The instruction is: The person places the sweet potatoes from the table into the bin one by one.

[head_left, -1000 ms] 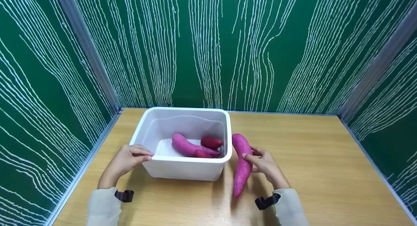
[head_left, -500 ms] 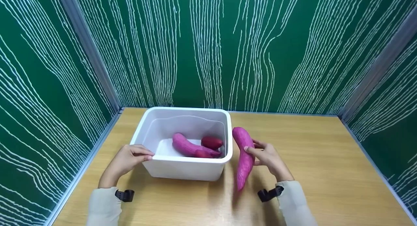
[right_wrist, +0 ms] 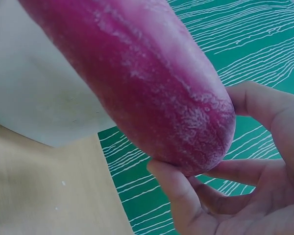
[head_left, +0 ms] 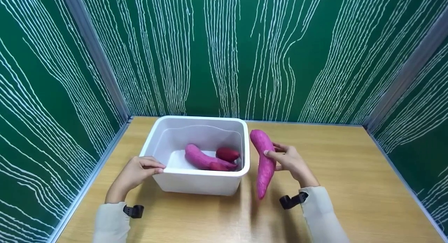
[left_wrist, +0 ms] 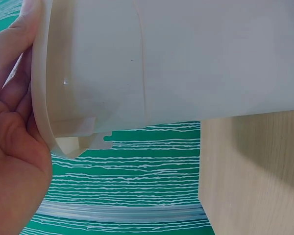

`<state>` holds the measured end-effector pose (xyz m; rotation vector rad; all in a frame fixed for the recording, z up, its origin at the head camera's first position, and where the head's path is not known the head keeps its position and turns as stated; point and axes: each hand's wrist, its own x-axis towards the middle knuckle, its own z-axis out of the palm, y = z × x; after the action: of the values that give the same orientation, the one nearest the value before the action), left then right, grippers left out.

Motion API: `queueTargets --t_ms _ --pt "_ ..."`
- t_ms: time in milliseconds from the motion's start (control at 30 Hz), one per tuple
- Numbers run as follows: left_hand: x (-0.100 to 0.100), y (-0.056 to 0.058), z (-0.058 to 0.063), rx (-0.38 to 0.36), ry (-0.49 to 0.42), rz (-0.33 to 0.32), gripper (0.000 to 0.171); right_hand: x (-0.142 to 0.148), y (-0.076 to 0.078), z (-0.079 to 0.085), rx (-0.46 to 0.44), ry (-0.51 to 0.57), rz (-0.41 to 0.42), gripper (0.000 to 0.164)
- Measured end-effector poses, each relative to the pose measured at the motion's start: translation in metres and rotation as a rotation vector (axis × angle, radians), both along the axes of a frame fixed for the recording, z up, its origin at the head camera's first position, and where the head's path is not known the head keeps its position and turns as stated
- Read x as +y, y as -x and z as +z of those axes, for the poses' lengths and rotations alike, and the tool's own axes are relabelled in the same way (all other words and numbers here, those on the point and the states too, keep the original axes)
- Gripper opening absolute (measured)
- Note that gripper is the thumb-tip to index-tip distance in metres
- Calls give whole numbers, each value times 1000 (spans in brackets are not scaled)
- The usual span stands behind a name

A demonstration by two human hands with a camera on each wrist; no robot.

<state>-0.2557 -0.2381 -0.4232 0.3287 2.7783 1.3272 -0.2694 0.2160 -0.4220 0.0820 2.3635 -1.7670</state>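
Note:
My right hand (head_left: 291,161) grips a long, curved pink sweet potato (head_left: 264,155) around its middle, thumb on the near side. It is held over the table just right of the white plastic bin (head_left: 201,181), its thick end up beside the rim and its tapered tip toward me. The right wrist view shows the sweet potato (right_wrist: 152,78) close up, with fingers spread around one end. At the bin's near left corner, my left hand (head_left: 134,174) pinches the rim. Inside the bin lie another pink sweet potato (head_left: 197,156) and two dark red pieces, one (head_left: 227,153) behind the other.
The wooden table (head_left: 336,166) is enclosed by green panels (head_left: 217,54) with white wavy lines, joined by grey metal corner posts (head_left: 92,54). The bin stands left of centre near the back panel. Each wrist carries a small black camera (head_left: 138,211).
The right hand has raised the sweet potato and carried it slightly away from me and to the right. The left hand and the bin stay put.

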Motion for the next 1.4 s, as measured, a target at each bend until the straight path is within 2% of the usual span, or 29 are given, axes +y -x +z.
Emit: queueTargets --t_ms 333,600,800,1033,1267,1400 --pt "0 0 0 7 -1 -12 15 1 6 14 23 10 18 71" --pt "1 -1 1 10 6 -11 14 -2 11 31 36 -24 47 72" --pt "0 0 0 22 6 -24 13 -4 16 38 38 -47 61 71" --pt "1 -1 1 6 7 1 12 -11 24 45 37 -47 73 71" --pt "-1 1 -1 56 -9 -41 12 -20 30 54 63 -49 92 67" --pt "-2 1 -2 49 -8 -36 12 -25 32 58 62 -54 91 70"
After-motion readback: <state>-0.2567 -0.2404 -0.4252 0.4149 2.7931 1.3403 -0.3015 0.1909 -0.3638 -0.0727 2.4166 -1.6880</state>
